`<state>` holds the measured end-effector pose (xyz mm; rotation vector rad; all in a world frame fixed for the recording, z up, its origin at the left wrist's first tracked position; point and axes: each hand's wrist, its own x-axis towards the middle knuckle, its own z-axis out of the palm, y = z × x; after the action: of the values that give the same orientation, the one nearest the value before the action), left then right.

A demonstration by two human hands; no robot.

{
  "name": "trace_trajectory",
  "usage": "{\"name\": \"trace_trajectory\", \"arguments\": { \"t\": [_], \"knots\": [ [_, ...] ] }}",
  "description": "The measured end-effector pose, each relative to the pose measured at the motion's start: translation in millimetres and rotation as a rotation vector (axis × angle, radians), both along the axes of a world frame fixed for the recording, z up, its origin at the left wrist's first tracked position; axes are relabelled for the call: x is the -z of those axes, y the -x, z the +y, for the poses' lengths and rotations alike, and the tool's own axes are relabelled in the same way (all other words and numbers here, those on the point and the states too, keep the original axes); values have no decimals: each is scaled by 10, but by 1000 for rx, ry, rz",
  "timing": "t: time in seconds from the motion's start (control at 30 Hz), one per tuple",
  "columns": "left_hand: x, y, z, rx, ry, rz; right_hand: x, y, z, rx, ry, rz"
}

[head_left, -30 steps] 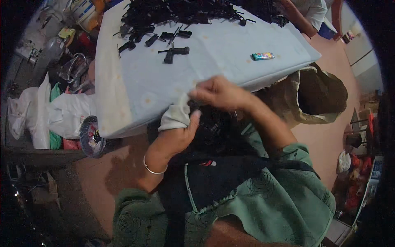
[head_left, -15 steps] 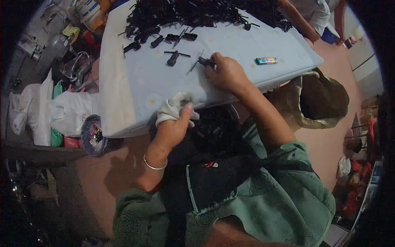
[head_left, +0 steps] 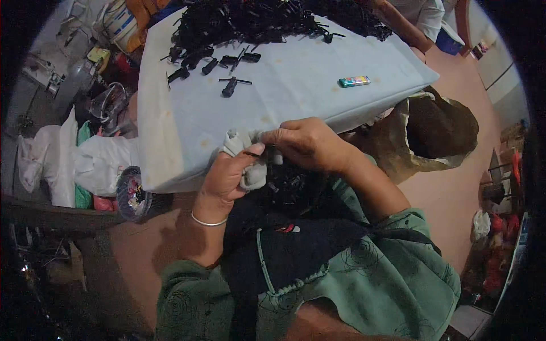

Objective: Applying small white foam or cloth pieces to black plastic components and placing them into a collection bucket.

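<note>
My left hand (head_left: 223, 176) is closed around a crumpled off-white cloth (head_left: 254, 178) at the table's near edge. Against that cloth, my right hand (head_left: 311, 145) has its fingers pinched together on a small black T-shaped piece, which the fingers and cloth almost wholly hide. Another black T-shaped piece (head_left: 229, 87), a stubby body with a thin cross rod, lies alone on the pale-covered table (head_left: 296, 85). Several more lie loosely beyond it, in front of a big heap of black pieces (head_left: 244, 23). Below my hands, a dark container of black pieces (head_left: 287, 187) is partly visible.
A colourful lighter-shaped thing (head_left: 354, 82) rests on the table's right side. An open brown sack (head_left: 418, 148) stands by the right edge. Another person's arm (head_left: 404, 25) reaches in at the far right. White bags (head_left: 105, 165) and a clear basket (head_left: 133, 193) sit at the left.
My right hand has come back from over the table to the cloth, bringing the black T-shaped piece. My left hand still grips the cloth, and the two hands now meet.
</note>
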<state>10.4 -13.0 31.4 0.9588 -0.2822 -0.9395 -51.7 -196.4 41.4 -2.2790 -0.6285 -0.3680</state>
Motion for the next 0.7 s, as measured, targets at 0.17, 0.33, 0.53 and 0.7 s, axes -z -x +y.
{"name": "trace_trajectory", "arguments": {
  "t": [0.17,0.33,0.53,0.7],
  "knots": [
    [74,33,-71,-233,4,-202,-81,77,108,21,-182,-24],
    [97,92,-155,-350,-134,-660,-39,118,328,315,-240,-201],
    [-27,221,-140,-323,-142,-710,52,7,324,412,-346,-31],
    [-29,166,-101,-305,-252,-739,27,33,229,231,-452,212]
  ]
}}
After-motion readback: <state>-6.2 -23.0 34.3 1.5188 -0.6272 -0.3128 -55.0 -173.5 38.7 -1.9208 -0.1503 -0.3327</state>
